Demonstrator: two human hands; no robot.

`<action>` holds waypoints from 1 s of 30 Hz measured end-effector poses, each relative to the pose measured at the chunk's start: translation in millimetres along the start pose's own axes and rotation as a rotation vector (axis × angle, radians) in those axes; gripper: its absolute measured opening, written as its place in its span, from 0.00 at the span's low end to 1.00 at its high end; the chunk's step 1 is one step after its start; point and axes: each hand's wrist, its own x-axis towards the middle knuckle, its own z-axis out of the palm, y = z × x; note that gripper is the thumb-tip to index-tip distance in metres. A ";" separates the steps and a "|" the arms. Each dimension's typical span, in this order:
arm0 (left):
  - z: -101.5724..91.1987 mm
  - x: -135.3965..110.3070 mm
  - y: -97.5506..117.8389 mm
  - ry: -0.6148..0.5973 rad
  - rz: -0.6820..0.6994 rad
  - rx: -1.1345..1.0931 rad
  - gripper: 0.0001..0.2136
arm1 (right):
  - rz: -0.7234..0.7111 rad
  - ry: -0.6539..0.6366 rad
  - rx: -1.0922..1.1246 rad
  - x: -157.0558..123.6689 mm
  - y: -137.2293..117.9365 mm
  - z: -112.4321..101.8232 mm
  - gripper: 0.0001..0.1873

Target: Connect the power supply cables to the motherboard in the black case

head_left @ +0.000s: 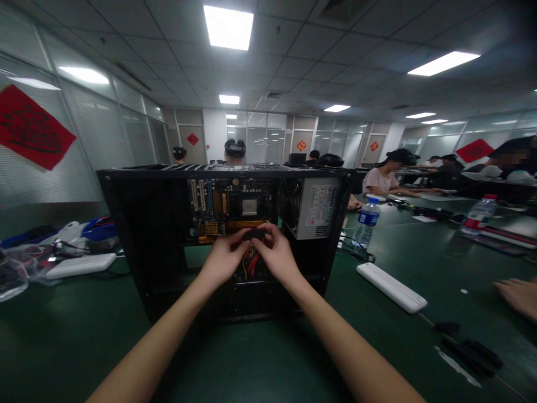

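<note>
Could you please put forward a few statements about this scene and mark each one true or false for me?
1. The left hand and right hand both hold a small dark part. True.
2. The power supply sits at the upper right of the computer case, as pictured. True.
3. The computer case's open side faces away from the hands. False: it faces them.
4. A blue-capped bottle is right of the computer case in the picture. True.
5. That blue-capped bottle lies flat. False: it stands upright.
</note>
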 end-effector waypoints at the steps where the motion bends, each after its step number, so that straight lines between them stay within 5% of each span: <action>1: 2.6 -0.8 0.7 -0.001 0.008 0.034 0.21 | 0.009 0.008 0.009 0.2 0.9 0.0 0.18; 7: 10.9 -8.6 8.0 0.030 0.039 0.349 0.25 | 0.035 0.039 0.090 0.9 0.7 1.5 0.19; 12: -3.3 -4.7 10.2 -0.038 -0.014 0.437 0.24 | 0.022 0.088 0.077 1.0 0.1 0.7 0.19; 18: -20.0 1.4 -0.3 -0.225 -0.224 0.452 0.22 | 0.007 0.071 -0.248 11.9 8.3 -13.0 0.16; 25: -29.7 12.0 -6.3 -0.114 -0.237 0.747 0.18 | 0.118 -0.007 -0.598 21.0 15.9 -18.9 0.13; 30: -39.8 22.9 8.5 -0.111 -0.392 0.879 0.18 | 0.218 0.020 -0.563 20.2 17.4 -21.5 0.13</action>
